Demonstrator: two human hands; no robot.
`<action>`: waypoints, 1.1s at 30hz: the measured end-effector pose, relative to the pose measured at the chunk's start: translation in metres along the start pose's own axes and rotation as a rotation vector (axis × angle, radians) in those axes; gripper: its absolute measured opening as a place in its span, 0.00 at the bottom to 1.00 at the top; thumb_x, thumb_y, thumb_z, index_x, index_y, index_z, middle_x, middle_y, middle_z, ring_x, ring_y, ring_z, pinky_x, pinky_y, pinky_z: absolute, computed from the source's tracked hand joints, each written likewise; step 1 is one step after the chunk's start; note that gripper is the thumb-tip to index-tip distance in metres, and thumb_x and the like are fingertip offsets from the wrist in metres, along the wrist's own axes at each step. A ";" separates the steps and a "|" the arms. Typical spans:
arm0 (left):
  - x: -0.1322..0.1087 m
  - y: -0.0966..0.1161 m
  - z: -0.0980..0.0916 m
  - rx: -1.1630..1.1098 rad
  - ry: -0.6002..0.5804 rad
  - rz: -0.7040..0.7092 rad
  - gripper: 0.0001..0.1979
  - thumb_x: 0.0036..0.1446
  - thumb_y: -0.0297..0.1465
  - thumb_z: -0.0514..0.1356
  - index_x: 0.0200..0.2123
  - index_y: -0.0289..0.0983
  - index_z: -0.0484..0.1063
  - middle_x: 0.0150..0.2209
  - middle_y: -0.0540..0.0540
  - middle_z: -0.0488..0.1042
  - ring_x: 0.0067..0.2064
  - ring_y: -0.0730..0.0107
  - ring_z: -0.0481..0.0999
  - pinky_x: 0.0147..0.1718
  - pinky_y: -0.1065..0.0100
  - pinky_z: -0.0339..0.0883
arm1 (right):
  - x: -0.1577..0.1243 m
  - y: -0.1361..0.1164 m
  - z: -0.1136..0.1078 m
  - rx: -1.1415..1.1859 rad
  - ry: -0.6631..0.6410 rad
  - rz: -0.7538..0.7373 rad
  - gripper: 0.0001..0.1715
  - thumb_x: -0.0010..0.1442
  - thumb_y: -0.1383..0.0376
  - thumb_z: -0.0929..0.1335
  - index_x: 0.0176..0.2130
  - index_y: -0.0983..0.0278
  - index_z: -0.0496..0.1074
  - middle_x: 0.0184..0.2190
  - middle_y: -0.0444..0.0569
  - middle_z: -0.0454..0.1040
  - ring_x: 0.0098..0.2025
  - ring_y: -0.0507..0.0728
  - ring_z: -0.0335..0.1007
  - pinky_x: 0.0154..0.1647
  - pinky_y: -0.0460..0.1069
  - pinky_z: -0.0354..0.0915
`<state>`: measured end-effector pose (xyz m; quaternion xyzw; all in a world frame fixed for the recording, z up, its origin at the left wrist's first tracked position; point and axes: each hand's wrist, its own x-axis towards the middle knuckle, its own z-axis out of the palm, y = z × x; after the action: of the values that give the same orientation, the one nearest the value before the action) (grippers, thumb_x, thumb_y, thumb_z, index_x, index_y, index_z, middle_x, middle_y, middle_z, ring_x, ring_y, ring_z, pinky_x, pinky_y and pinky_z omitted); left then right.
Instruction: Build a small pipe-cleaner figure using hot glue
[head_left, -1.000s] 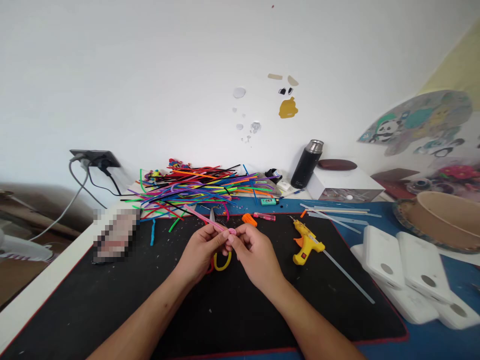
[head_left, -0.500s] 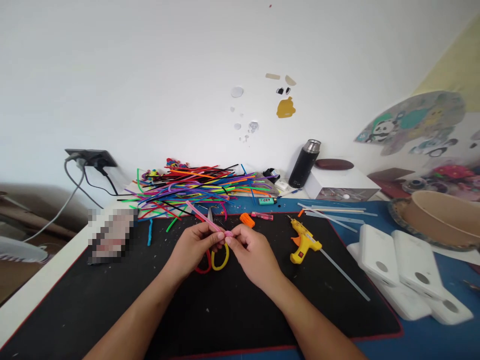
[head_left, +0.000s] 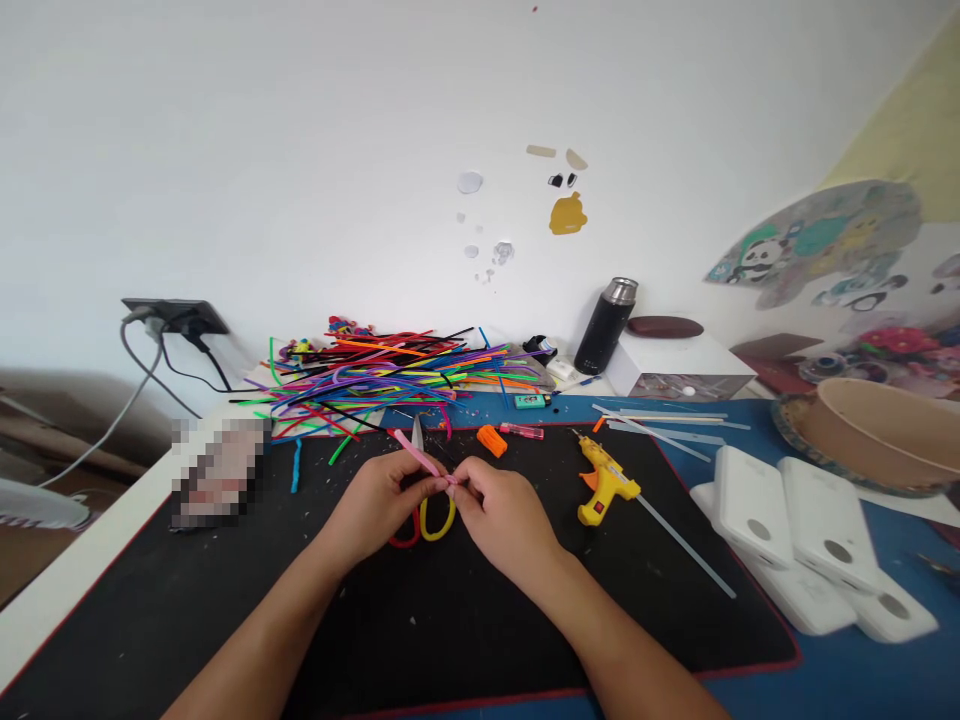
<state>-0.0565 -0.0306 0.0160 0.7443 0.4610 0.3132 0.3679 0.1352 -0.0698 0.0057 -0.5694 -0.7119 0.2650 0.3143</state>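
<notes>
Left hand: the left hand sat just left of the frame's centre, with thumb and fingertips pinched on a pink fuzzy pipe cleaner.
Right hand: the right hand sat just right of centre, its thumb and forefinger nipping the near end of the same stem, fingertip to fingertip with the other hand.
Pipe cleaner: it was held just above the mat at mid-frame, and its free end slanted up and to the left from the pinch.
Under the hands: scissors with one yellow and one red loop handle lay on the black desk mat. Their blades pointed toward the top of the frame and were partly hidden by the fingers.
Right of the hands: a yellow hot-glue gun lay on the mat, with a small orange plastic piece above and left of it.
Upper middle: a heap of many-coloured pipe cleaners lay against the wall.
Further right: a black flask with a steel cap stood by the wall, and white rectangular cases lay at the lower right.
</notes>
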 end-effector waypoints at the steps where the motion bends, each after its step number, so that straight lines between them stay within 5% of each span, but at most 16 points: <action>1: 0.000 0.000 0.000 -0.010 0.000 -0.004 0.08 0.60 0.38 0.66 0.34 0.41 0.83 0.35 0.47 0.84 0.38 0.60 0.82 0.40 0.66 0.71 | 0.000 0.000 0.000 0.019 0.003 0.007 0.05 0.66 0.66 0.69 0.38 0.59 0.77 0.22 0.40 0.71 0.24 0.52 0.64 0.27 0.48 0.49; 15: 0.001 0.000 0.026 -0.646 0.075 -0.254 0.19 0.52 0.46 0.72 0.33 0.35 0.81 0.28 0.47 0.79 0.29 0.69 0.76 0.28 0.70 0.70 | 0.002 -0.003 0.003 0.485 0.053 0.100 0.09 0.68 0.59 0.67 0.37 0.61 0.72 0.24 0.41 0.73 0.25 0.52 0.67 0.26 0.46 0.59; 33: 0.001 -0.003 0.021 -0.716 0.011 -0.266 0.16 0.52 0.42 0.74 0.33 0.35 0.83 0.29 0.46 0.81 0.29 0.71 0.76 0.28 0.72 0.70 | 0.002 -0.001 0.004 0.531 0.059 0.105 0.11 0.68 0.58 0.67 0.36 0.61 0.72 0.26 0.43 0.75 0.23 0.52 0.66 0.24 0.46 0.57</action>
<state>-0.0406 -0.0345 0.0023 0.5006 0.4172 0.4079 0.6395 0.1316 -0.0679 0.0042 -0.5105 -0.5776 0.4417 0.4591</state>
